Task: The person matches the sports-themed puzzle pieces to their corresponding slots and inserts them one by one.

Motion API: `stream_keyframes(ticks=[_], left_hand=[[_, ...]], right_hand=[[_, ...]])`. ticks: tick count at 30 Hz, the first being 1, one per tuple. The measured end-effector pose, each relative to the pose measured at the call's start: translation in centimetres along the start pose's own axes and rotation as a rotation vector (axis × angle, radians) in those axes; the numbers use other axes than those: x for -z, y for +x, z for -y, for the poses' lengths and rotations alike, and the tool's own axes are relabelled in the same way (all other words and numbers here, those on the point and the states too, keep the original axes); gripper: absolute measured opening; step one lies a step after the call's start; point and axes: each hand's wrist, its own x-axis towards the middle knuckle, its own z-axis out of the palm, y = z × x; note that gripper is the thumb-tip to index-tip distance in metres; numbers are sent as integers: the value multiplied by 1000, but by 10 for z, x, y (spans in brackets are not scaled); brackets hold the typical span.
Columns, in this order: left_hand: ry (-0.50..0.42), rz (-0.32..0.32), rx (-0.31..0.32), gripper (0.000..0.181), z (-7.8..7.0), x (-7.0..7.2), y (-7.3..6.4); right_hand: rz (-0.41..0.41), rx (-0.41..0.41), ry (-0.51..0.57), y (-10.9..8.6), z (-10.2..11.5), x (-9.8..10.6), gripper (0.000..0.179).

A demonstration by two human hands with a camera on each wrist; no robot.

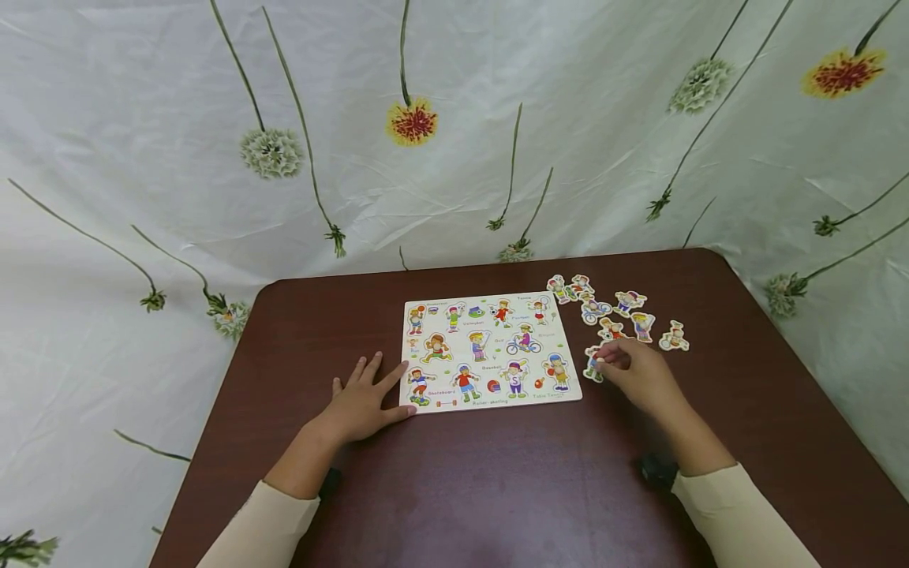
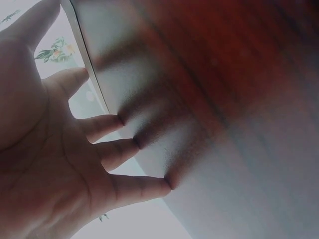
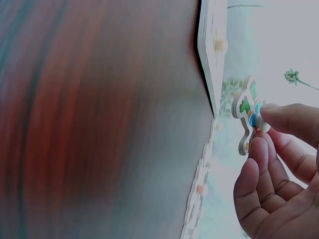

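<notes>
A wooden picture puzzle board (image 1: 461, 335) with sports figures lies flat on the table. At its left side my left hand (image 1: 362, 404) is spread wide, thumb and index fingertip touching the board's edge; the other fingertips rest on the tabletop in the left wrist view. My right hand (image 1: 642, 379) is just right of the board and pinches a puzzle piece (image 3: 244, 107) between thumb and fingers. That piece is held above the table, tilted, with a small pale knob showing near the thumb. Part of its picture is hidden by the fingers.
Several loose puzzle pieces (image 1: 629, 301) lie right of the board, toward the back; one piece (image 1: 674, 336) sits farther right. The dark brown table (image 1: 490, 481) has a rounded back edge, with a flower-print cloth (image 1: 454, 181) hanging behind it.
</notes>
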Motion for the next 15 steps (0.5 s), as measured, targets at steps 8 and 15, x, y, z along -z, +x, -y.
stream_keyframes(ticks=[8,15], left_hand=[[-10,2,6,85,-1,1,0],[-4,4,6,85,0,1,0]], right_hand=[[11,7,39,3,12,-16,10],[26,42,54,9,24,-29,9]])
